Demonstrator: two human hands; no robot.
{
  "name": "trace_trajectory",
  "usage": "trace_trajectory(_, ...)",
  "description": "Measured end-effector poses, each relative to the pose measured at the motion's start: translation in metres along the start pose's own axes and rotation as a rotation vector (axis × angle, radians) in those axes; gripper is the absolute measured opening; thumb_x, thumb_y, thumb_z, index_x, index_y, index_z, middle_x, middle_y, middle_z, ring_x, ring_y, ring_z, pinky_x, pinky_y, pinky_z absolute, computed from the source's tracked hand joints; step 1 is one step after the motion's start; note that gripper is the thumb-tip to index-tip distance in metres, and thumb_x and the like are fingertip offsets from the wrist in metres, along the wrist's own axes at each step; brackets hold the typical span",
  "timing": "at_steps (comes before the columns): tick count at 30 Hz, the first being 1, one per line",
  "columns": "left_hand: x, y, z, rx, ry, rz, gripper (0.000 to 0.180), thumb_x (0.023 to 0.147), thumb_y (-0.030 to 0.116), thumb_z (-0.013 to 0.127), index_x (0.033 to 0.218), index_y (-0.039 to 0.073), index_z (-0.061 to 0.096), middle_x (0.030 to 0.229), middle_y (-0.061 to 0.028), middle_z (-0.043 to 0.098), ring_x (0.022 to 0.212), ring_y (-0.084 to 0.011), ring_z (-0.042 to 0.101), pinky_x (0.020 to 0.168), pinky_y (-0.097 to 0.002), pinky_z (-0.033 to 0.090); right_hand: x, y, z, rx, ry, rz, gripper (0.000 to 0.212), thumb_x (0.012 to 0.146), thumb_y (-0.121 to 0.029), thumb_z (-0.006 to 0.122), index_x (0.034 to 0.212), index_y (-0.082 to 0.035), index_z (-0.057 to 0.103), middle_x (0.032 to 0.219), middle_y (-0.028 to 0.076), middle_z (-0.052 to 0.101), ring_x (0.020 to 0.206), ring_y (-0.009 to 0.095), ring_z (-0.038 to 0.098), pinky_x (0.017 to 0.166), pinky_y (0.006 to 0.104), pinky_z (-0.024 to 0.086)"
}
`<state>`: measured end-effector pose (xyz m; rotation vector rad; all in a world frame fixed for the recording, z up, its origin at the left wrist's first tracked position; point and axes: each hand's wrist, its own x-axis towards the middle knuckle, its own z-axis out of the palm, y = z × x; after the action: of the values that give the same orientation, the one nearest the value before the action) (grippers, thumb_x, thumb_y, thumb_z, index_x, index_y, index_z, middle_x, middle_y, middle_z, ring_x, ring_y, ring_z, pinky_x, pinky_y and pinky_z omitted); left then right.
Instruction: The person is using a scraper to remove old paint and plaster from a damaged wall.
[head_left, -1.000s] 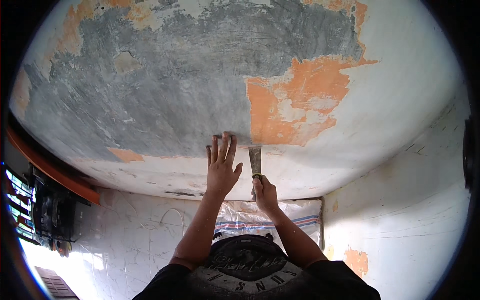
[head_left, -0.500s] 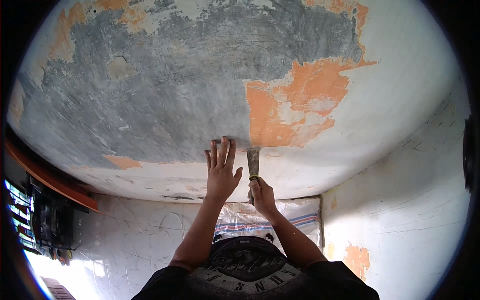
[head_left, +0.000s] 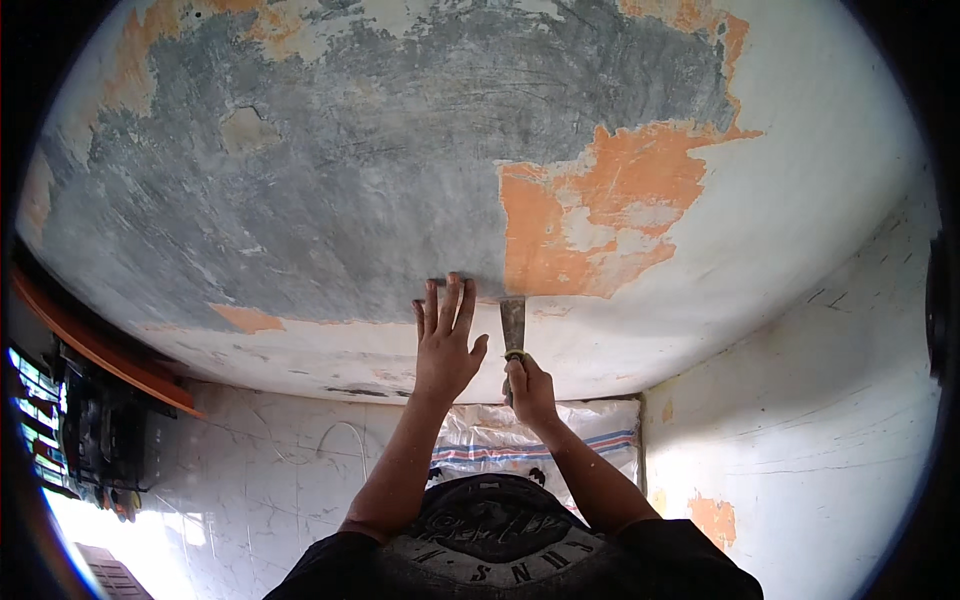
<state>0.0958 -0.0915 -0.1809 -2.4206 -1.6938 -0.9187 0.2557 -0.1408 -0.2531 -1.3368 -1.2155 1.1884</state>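
My right hand (head_left: 531, 390) is closed around the handle of a scraper (head_left: 513, 325) with a flat, worn metal blade. The blade's edge meets the wall at the lower border of an orange patch (head_left: 540, 240), where white paint (head_left: 600, 335) begins. To its left, my left hand (head_left: 446, 350) lies against the wall with its fingers spread, the fingertips on the bare grey area (head_left: 330, 200). It holds nothing. Ragged edges of paint surround the grey area.
A white sheet with blue and red stripes (head_left: 590, 441) covers something low ahead of my body. At the left are a curved orange-brown edge (head_left: 110, 345) and dark items (head_left: 100, 430) by a bright window. A scuffed white wall (head_left: 800, 400) stands at the right.
The view has shifted slightly, so the wall patches sit a little further right. The scraper stays at the orange patch's lower border, and my left hand remains spread on the wall.
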Motion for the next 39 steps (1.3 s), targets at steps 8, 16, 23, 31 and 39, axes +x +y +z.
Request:
trace_trajectory(8, -0.002, -0.001, -0.004, -0.040, 0.010, -0.026, 0.086, 0.080, 0.022, 0.072, 0.154, 0.013, 0.029, 0.163, -0.0100, 0.013, 0.149, -0.0415, 0.009, 0.117, -0.0609, 0.017, 0.007, -0.076, 0.007, 0.107, -0.062, -0.102, 0.032, 0.104, -0.031, 0.044, 0.097, -0.001, 0.055, 0.061, 0.001, 0.054, 0.050, 0.008, 0.051, 0.047, 0.0254, 0.045)
trace_trajectory(16, -0.001, 0.002, -0.002, -0.008, 0.015, -0.017, 0.091, 0.078, 0.022, 0.076, 0.154, 0.011, 0.028, 0.164, -0.0114, 0.011, 0.150, -0.0404, 0.005, 0.117, -0.0599, 0.019, -0.004, -0.022, -0.001, 0.056, -0.070, 0.028, 0.033, 0.104, -0.033, 0.044, 0.097, -0.002, 0.055, 0.060, 0.003, 0.055, 0.049, 0.008, 0.052, 0.046, 0.0254, 0.044)
trace_trajectory(23, -0.002, 0.002, -0.007, -0.023, 0.018, -0.031, 0.086, 0.080, 0.023, 0.072, 0.154, 0.014, 0.029, 0.163, -0.0105, 0.015, 0.149, -0.0414, 0.010, 0.117, -0.0603, 0.019, -0.002, -0.079, 0.012, 0.200, -0.059, -0.037, 0.032, 0.104, -0.031, 0.045, 0.099, -0.002, 0.055, 0.061, 0.002, 0.054, 0.049, 0.009, 0.052, 0.046, 0.0255, 0.046)
trace_trajectory(31, 0.000, 0.005, -0.004, -0.047, 0.014, -0.051, 0.087, 0.079, 0.022, 0.072, 0.154, 0.013, 0.029, 0.163, -0.0113, 0.015, 0.149, -0.0422, 0.010, 0.117, -0.0601, 0.019, 0.005, -0.017, -0.004, 0.016, -0.077, -0.038, 0.034, 0.103, -0.033, 0.044, 0.098, -0.001, 0.055, 0.061, 0.004, 0.056, 0.050, 0.011, 0.055, 0.048, 0.0283, 0.047)
trace_trajectory(39, -0.003, 0.003, -0.004, -0.025, 0.007, -0.035, 0.089, 0.078, 0.020, 0.076, 0.153, 0.009, 0.029, 0.163, -0.0138, 0.013, 0.149, -0.0427, 0.007, 0.117, -0.0581, 0.022, 0.008, -0.063, 0.009, 0.120, -0.052, -0.098, 0.032, 0.104, -0.030, 0.043, 0.096, -0.002, 0.055, 0.060, 0.003, 0.055, 0.048, 0.008, 0.052, 0.046, 0.0256, 0.045)
